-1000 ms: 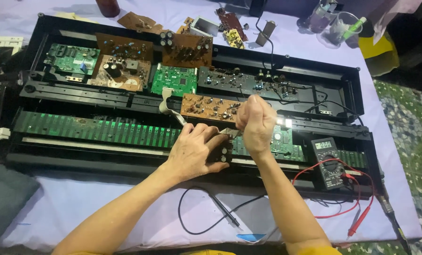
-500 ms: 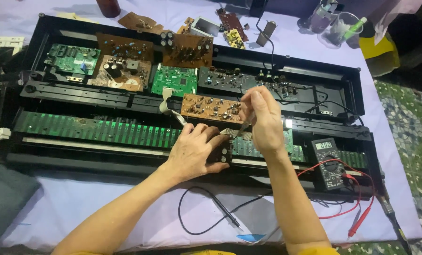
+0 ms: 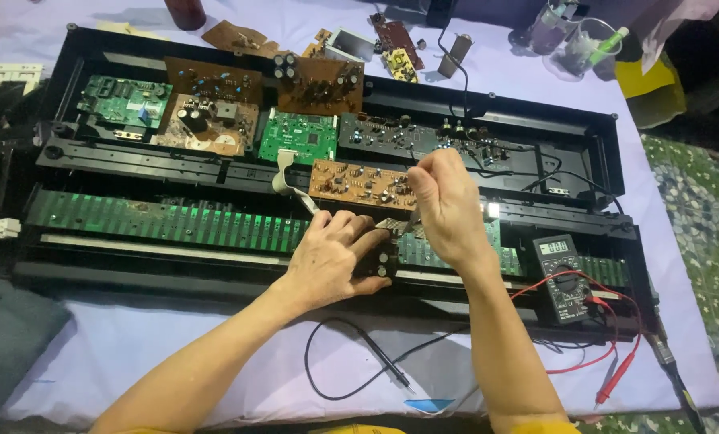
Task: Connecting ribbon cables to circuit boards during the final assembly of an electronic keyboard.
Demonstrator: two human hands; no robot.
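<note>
Two hands working inside an opened keyboard chassis (image 3: 94, 161) on the worktop.
The left hand (image 3: 331, 261) grips a small black part (image 3: 378, 259) near the worktop's front edge; the right hand (image 3: 448, 205), fingers pinched on something too small to tell, hovers just above it.

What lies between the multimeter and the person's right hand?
In the head view, only the long green circuit strip lies between the multimeter and the right hand.

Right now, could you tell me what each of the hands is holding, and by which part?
The left hand grips a small dark part around its side. The right hand is closed; whether it holds anything cannot be told.
</note>
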